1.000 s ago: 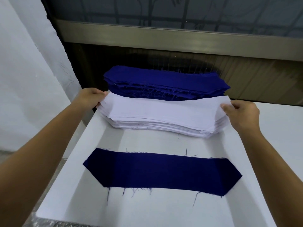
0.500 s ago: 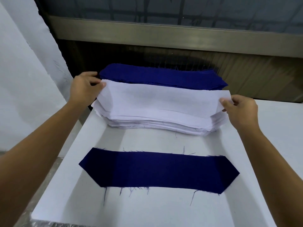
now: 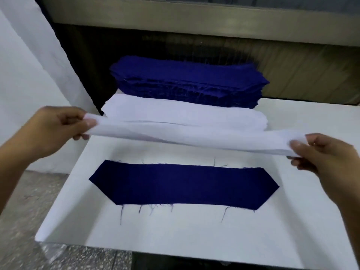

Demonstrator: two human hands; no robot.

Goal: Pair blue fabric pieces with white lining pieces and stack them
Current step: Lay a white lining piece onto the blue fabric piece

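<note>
A white lining piece (image 3: 194, 136) is held stretched above the counter (image 3: 175, 236) in the head view, one end pinched in each of the hands. Its left end is gripped between thumb and fingers of the left hand (image 3: 56, 129), its right end by the right hand (image 3: 327, 158) – both are clamped on the cloth and set well apart. The piece sags slightly along its length and hangs clear of the surface. Below it, a single blue fabric piece (image 3: 183, 186) with pointed ends and loose threads is laid flat on the counter. Behind the held piece a stack of white lining (image 3: 185, 112) is seen, and just beyond that a stack of blue fabric (image 3: 187, 78) – the two are touching. A speckled floor (image 3: 23, 201) is visible at the left.
</note>
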